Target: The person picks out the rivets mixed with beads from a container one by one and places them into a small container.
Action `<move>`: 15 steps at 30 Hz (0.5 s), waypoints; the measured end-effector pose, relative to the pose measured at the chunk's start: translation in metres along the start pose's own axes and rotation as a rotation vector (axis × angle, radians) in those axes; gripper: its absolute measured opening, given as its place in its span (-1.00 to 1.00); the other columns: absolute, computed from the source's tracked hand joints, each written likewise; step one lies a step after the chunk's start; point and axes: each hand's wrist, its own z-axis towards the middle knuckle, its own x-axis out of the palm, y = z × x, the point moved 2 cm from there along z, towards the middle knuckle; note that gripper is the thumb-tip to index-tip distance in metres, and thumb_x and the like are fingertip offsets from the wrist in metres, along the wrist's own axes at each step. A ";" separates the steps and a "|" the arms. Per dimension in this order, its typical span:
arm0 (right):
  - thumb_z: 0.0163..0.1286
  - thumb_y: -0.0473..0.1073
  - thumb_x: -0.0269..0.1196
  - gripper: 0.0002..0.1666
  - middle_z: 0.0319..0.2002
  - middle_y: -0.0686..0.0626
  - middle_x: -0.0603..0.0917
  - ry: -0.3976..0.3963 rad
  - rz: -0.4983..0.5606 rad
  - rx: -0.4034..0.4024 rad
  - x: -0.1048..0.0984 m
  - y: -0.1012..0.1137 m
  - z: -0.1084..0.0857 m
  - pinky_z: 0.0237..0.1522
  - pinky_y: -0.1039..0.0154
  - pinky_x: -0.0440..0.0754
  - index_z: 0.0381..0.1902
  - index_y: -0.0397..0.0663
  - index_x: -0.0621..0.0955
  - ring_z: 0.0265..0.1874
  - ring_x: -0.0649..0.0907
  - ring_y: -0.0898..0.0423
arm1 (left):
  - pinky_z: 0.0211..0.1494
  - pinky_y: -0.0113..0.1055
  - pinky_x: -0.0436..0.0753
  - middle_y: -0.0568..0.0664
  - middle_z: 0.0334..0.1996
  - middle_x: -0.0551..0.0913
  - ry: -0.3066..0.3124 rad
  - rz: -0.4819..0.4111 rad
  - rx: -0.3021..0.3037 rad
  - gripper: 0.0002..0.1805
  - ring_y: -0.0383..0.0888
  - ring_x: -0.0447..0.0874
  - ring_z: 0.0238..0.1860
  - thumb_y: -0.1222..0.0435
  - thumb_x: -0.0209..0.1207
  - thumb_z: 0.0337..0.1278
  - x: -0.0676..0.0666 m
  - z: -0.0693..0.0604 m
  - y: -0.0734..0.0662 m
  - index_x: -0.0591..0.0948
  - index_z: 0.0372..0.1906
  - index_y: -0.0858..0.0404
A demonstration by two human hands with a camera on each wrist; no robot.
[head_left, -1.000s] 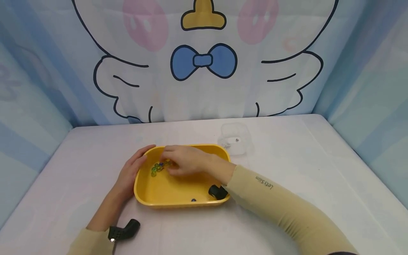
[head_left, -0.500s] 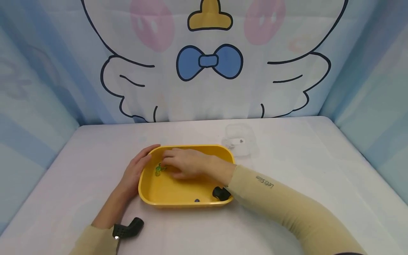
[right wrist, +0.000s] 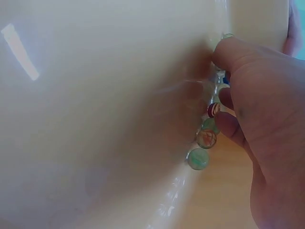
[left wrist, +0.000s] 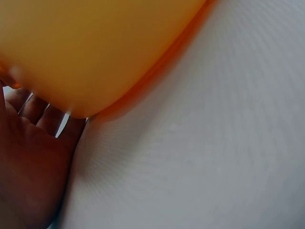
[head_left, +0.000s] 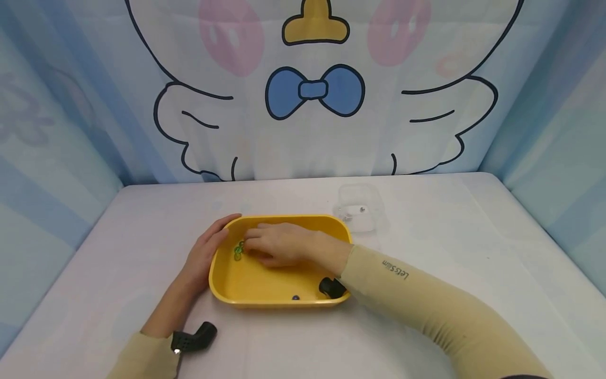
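Observation:
A yellow tray (head_left: pixel 255 287) with raised walls sits on the white table. Along its left wall lies my left hand (head_left: pixel 203 255), thumb by the rim and fingers extended against the outside. My right hand (head_left: pixel 284 245) reaches down inside the tray, its fingers loosely bent at a row of glass marbles (head_left: pixel 238 256) near the left end. In the right wrist view, fingertips touch or hover over marbles; a greenish marble (right wrist: pixel 198 159) and an orange-swirled marble (right wrist: pixel 207 139) show. Other marbles are partly hidden by the fingers. One dark blue marble (head_left: pixel 295 298) lies apart at the near wall.
Behind the tray's right end stands a clear plastic box (head_left: pixel 361 205) with a small silvery piece in it. A black wrist camera (head_left: pixel 331 288) on my right arm hangs over the tray's near right corner. Patterned cloth walls (head_left: pixel 312 142) enclose the table.
My right fingers now cover more of the marble row; a blue marble seen beside them earlier is hidden in the head view. The whole head view has shifted slightly, and my left hand stays on the tray.

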 end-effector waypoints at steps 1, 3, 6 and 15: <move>0.55 -0.13 0.16 -0.63 0.18 0.03 0.52 0.002 -0.003 -0.001 0.000 0.000 0.000 0.13 0.46 0.41 0.25 -0.03 0.56 0.04 0.47 0.14 | 0.33 -0.60 0.24 -0.02 0.50 0.28 0.000 -0.004 -0.001 -0.47 -0.06 0.19 0.47 0.07 -0.23 0.64 0.000 0.000 0.000 0.29 0.53 0.12; 0.55 -0.13 0.16 -0.63 0.17 0.03 0.53 0.005 -0.010 -0.004 0.000 0.000 0.000 0.13 0.47 0.41 0.24 -0.02 0.57 0.03 0.47 0.14 | 0.32 -0.62 0.25 -0.01 0.50 0.27 0.001 -0.014 -0.006 -0.47 -0.06 0.19 0.47 0.07 -0.23 0.64 0.000 0.000 0.000 0.28 0.53 0.12; 0.55 -0.13 0.16 -0.64 0.16 0.04 0.54 0.006 -0.013 -0.006 0.000 0.001 0.000 0.15 0.47 0.40 0.24 -0.03 0.57 0.04 0.47 0.14 | 0.31 -0.63 0.26 -0.02 0.50 0.27 0.000 -0.019 -0.011 -0.47 -0.06 0.19 0.47 0.07 -0.23 0.64 0.000 0.000 0.000 0.29 0.53 0.12; 0.54 -0.12 0.18 -0.71 0.06 0.05 0.58 0.012 -0.008 0.011 -0.001 0.001 0.000 0.16 0.45 0.43 0.14 -0.02 0.62 0.01 0.50 0.16 | 0.31 -0.63 0.25 -0.02 0.50 0.27 0.001 -0.019 -0.010 -0.48 -0.07 0.18 0.47 0.08 -0.24 0.64 0.000 0.000 0.000 0.28 0.53 0.11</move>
